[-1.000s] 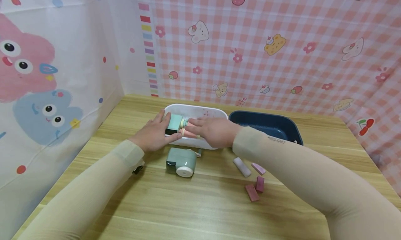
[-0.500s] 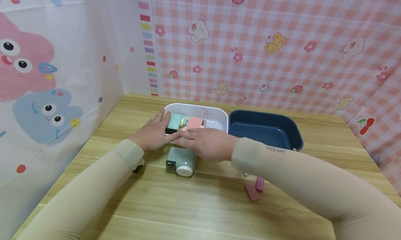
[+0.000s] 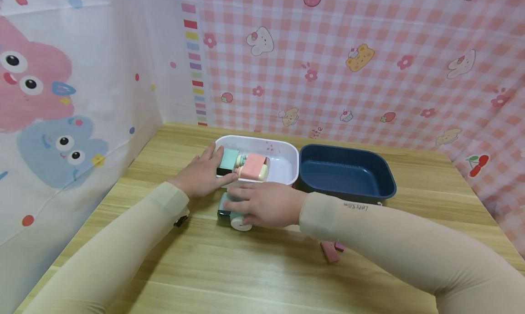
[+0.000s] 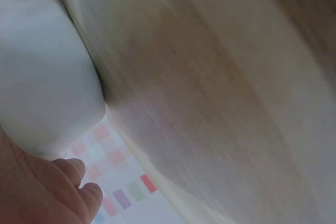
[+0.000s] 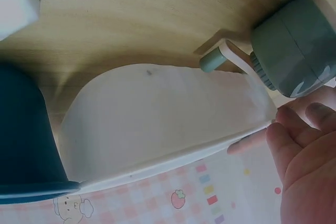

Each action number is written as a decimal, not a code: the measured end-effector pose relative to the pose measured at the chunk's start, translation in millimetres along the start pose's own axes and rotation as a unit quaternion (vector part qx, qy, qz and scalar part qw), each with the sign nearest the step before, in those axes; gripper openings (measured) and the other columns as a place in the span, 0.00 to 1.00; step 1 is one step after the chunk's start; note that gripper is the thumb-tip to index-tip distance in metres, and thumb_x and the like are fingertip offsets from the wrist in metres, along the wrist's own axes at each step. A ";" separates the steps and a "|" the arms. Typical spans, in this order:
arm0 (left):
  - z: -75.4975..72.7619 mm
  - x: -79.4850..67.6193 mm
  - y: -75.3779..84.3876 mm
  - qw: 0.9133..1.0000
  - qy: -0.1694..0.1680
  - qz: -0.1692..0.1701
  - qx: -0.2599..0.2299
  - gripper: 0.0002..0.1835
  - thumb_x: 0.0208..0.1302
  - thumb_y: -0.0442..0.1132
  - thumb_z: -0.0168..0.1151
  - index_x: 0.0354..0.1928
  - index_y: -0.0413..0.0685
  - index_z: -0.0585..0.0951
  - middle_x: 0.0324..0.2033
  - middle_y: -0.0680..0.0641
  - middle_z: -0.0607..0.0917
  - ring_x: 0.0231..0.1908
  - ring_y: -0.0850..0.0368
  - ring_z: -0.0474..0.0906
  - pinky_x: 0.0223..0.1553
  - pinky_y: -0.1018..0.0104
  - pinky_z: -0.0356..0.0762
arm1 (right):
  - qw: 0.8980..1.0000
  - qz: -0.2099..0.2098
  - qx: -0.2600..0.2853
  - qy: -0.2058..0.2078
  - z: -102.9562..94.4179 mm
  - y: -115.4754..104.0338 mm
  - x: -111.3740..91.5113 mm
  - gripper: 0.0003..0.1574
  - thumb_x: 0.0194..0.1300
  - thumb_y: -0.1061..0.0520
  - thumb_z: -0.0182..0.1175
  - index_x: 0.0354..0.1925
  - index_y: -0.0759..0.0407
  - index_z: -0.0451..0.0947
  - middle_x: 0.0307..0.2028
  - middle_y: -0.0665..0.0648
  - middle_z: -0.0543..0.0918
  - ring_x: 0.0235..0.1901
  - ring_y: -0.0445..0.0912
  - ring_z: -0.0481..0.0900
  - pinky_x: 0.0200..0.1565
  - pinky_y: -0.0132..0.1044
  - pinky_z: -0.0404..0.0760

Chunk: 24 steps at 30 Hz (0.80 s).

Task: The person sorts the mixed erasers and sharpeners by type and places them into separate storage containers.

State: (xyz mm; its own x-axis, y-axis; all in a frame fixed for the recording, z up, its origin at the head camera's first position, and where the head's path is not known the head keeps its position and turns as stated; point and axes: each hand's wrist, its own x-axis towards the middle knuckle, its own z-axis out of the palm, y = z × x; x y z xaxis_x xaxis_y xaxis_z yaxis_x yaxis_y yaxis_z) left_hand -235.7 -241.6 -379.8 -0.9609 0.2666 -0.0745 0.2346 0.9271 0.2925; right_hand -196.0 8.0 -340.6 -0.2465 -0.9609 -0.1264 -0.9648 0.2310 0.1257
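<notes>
My left hand (image 3: 201, 172) rests over the left end of a white plastic basin (image 3: 285, 166), its fingers fairly straight along the rim and its thumb across the front. Inside lie a mint-green box-shaped piece (image 3: 229, 159) with a dark front and a pink one (image 3: 253, 167) with a cream end. In front of this basin stands a grey-green hand-crank pencil sharpener (image 5: 294, 45) with a white round knob (image 3: 240, 224). My right hand (image 3: 266, 204) is over it with extended fingers, covering much of it in the head view. The crank handle (image 5: 212, 60) shows in the right wrist view.
A navy basin (image 3: 344, 172) stands right of the white one, close against it. Small pink blocks (image 3: 329, 251) lie on the wooden table (image 3: 229, 277), partly under the right forearm. A whitish block (image 5: 16, 3) shows in the right wrist view. Patterned cloth hangs behind and at the sides.
My right hand has come away from the pieces in the white basin, moving toward me over the front rim to the sharpener. The pink piece is now uncovered. My left hand has stayed put.
</notes>
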 end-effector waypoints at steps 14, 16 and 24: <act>-0.5 -1.0 1.0 1.000 -0.001 0.000 -0.007 0.58 0.73 0.76 0.45 0.85 0.40 0.41 0.84 0.33 0.36 0.83 0.32 0.47 0.81 0.33 0.49 | 1.000 0.003 -0.007 -0.020 4.7 -3.9 -1.7 0.38 0.80 0.42 0.57 0.81 0.42 0.62 0.81 0.55 0.64 0.80 0.50 0.63 0.79 0.44 0.66; -0.7 -1.4 1.6 1.000 0.000 0.000 -0.006 0.58 0.73 0.75 0.46 0.85 0.39 0.41 0.84 0.33 0.36 0.82 0.30 0.48 0.80 0.32 0.50 | 1.000 0.005 -0.013 -0.021 5.1 -4.4 -2.1 0.38 0.80 0.42 0.57 0.81 0.41 0.62 0.81 0.54 0.64 0.80 0.50 0.64 0.79 0.44 0.66; -0.8 -1.0 0.7 1.000 -0.002 -0.002 -0.009 0.58 0.73 0.76 0.45 0.85 0.40 0.41 0.84 0.34 0.36 0.82 0.32 0.47 0.81 0.32 0.49 | 0.999 0.013 -0.021 -0.022 1.1 -8.0 -5.2 0.41 0.74 0.43 0.66 0.80 0.39 0.65 0.78 0.55 0.70 0.77 0.49 0.69 0.76 0.43 0.71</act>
State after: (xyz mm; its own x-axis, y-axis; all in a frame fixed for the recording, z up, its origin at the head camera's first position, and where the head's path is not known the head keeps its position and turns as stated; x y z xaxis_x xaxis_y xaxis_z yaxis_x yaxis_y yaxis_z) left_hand -234.7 -241.4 -378.8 -0.9615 0.2633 -0.0788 0.2274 0.9231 0.3101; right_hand -187.0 11.3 -342.1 -0.2766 -0.9465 -0.1660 -0.9535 0.2488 0.1704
